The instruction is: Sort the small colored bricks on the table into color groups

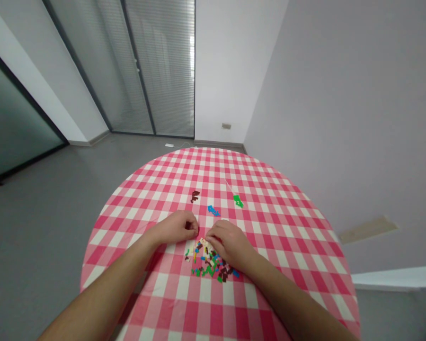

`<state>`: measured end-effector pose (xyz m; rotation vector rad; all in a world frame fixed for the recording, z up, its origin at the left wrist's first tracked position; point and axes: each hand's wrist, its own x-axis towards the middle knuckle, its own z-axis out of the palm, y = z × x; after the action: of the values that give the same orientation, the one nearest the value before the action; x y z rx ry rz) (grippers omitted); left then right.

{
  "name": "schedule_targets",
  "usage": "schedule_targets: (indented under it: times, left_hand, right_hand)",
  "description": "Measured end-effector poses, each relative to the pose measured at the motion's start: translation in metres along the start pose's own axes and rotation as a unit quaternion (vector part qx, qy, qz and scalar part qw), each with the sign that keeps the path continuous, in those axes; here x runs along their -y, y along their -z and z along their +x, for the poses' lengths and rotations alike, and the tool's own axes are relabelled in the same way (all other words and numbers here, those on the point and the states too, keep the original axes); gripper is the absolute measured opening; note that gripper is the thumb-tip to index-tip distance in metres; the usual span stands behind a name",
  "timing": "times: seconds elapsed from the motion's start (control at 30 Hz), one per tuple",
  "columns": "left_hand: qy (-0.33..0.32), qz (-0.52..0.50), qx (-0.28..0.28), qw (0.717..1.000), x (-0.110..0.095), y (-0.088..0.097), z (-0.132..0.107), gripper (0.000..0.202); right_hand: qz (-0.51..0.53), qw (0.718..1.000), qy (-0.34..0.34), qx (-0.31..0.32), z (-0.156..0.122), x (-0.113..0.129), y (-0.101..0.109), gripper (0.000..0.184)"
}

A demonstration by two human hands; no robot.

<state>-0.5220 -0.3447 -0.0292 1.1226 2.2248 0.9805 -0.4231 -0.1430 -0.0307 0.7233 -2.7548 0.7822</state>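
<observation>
A heap of small mixed-colour bricks (209,263) lies on a round table with a red and white checked cloth (287,222). My right hand (229,244) rests on the heap's far right side, fingers curled down into the pieces; what they pinch is hidden. My left hand (177,227) sits just left of the heap, closed in a loose fist with a dark red piece showing between the fingertips. Farther out lie separate small groups: brown bricks (195,195), blue bricks (213,210) and green bricks (238,201).
The table stands near a grey wall (341,94) on the right. Grey floor (57,199) spreads to the left, with glass doors and blinds (156,66) at the back. A low white ledge (397,277) runs along the right wall.
</observation>
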Motion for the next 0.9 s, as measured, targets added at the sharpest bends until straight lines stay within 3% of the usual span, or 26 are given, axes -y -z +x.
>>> schedule_targets:
  times: [0.33,0.5,0.67,0.8,0.9]
  left_hand:
    - [-0.008,-0.007,-0.011,1.000,0.004,-0.001,0.001,0.014]
    - [-0.010,-0.005,-0.006,1.000,0.003,0.000,0.001,0.015]
    - [0.001,-0.006,0.003,1.000,0.001,0.000,0.001,0.016]
    - [-0.002,0.001,0.002,1.000,0.001,0.000,0.000,0.014]
    - [-0.003,0.003,-0.001,1.000,0.003,-0.001,0.001,0.013]
  right_hand:
    - [0.023,0.992,0.028,0.121,-0.004,0.017,0.005,0.011]
    - [0.011,0.990,0.039,0.133,-0.005,0.019,-0.001,0.012]
    - [0.065,0.997,0.011,0.036,-0.004,0.008,-0.001,0.009]
    - [0.068,0.988,-0.120,-0.062,-0.003,-0.019,0.011,0.008]
    - [0.042,0.976,-0.189,-0.100,-0.003,-0.042,0.018,0.007]
